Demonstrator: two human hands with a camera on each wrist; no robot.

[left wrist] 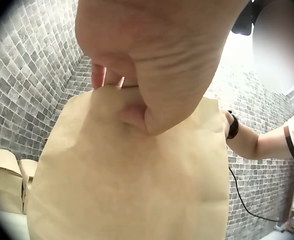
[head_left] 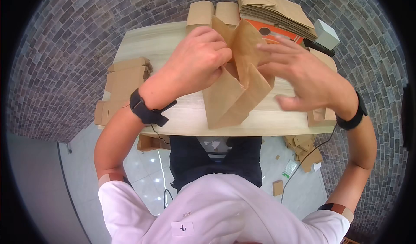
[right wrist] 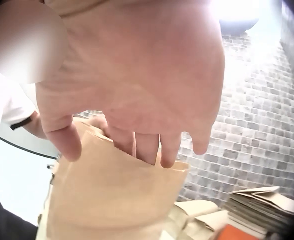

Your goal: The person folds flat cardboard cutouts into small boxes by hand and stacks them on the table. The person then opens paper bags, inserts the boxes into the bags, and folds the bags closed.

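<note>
A brown paper bag [head_left: 229, 101] stands with its mouth spread over the table, its jagged top edge facing up. My left hand [head_left: 197, 62] pinches the bag's left rim between thumb and fingers; in the left wrist view that hand [left wrist: 152, 65] covers the top of the bag [left wrist: 127, 180]. On the other side, my right hand [head_left: 303, 72] has its fingers extended, thumb apart from the bag. The right wrist view shows this hand [right wrist: 142, 85] with some fingertips inside the rim of the bag [right wrist: 112, 190].
Flattened brown bags [head_left: 277, 7] are stacked on an orange box [head_left: 286, 35] at the back right, near a white box [head_left: 326, 35]. Two brown packages [head_left: 200, 13] stand at the back. Folded cardboard [head_left: 125, 81] lies on the table [head_left: 145, 40] at left; cardboard pieces [head_left: 303, 146] litter the floor.
</note>
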